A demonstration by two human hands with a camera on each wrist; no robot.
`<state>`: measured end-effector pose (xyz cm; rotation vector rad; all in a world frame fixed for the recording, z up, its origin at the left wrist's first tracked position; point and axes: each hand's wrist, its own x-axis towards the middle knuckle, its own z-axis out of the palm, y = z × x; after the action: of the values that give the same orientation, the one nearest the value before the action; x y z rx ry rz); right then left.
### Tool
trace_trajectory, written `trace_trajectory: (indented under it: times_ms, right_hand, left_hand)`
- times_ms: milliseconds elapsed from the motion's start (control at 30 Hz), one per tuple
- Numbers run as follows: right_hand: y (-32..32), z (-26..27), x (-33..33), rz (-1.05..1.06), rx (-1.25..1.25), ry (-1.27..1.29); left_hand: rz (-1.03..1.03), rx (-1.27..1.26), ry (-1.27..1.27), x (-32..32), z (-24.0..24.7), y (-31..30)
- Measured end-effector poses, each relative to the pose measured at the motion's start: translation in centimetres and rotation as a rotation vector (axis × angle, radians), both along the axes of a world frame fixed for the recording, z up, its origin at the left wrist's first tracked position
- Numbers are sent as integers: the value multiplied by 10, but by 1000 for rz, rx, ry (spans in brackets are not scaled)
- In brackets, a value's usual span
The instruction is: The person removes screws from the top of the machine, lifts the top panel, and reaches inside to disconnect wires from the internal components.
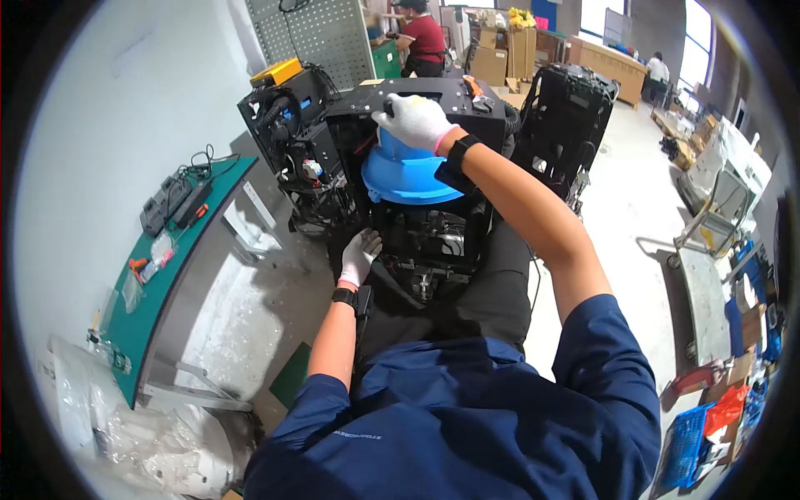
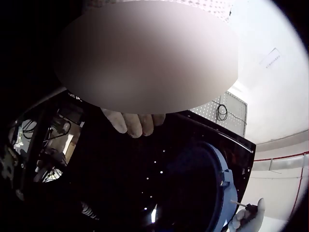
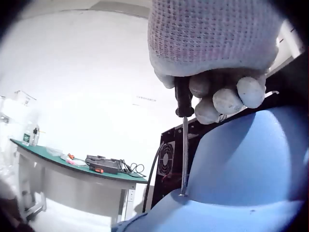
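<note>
In a white knit glove, my right hand (image 1: 414, 122) grips the black handle of a screwdriver (image 3: 184, 96). The shaft points down, its tip at a screw spot on the flange of a blue plastic housing (image 1: 408, 179). This round housing sits in the front of a black machine (image 1: 354, 104). Lower down, my gloved left hand (image 1: 360, 257) is by the machine's lower left side, above my leg. Its fingers (image 2: 135, 125) extend loosely against the dark surface in the left wrist view, and nothing shows in them. A blurred patch covers most of that hand there.
An orange-handled tool (image 1: 473, 86) lies on the machine's top. Black side units (image 1: 571, 117) with exposed wiring flank the machine. To the left, a green-topped bench (image 1: 179, 258) holds a black charger-like device (image 1: 167, 204) and cables. A flat cart (image 1: 696, 283) stands at the right; other people work farther back.
</note>
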<state>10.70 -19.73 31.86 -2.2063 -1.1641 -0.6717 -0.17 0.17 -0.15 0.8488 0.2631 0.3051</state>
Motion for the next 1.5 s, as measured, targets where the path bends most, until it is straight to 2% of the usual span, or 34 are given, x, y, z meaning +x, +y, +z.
trace_trajectory:
  times_ms: [233,500,700,767,800,900,1033,1167,1233,1333,1367,1467,1500]
  right_hand:
    - [25,11,13,100,-151,76]
    - [31,-5,7,-64,58,52]
    - [24,-7,5,-54,138,6]
    - [4,-1,4,68,174,-68]
    - [-13,3,3,95,239,-119]
    - [-45,7,34,197,461,-32]
    - [-76,7,58,181,727,-28]
    - [-75,8,53,216,778,130]
    - [-67,2,55,199,748,10]
    - [-59,-2,64,174,717,-9]
    - [-57,-3,65,138,682,-19]
    - [-56,-6,69,71,643,-88]
    - [-56,-6,71,75,641,-89]
  left_hand:
    - [-67,-9,-82,-8,-2,4]
    - [-71,7,-56,-6,-4,7]
    - [-73,60,-100,-9,0,9]
    - [20,478,33,-9,6,8]
    - [57,548,-19,-8,8,14]
    - [159,881,-172,-14,58,26]
    - [219,990,-332,-12,178,20]
    - [261,1156,-416,5,260,7]
    - [339,1382,-417,7,281,-9]
    - [341,1559,-431,14,291,-19]
    - [386,1687,-486,18,295,-17]
    - [363,1626,-452,31,310,-19]
    - [388,1707,-455,36,316,-19]
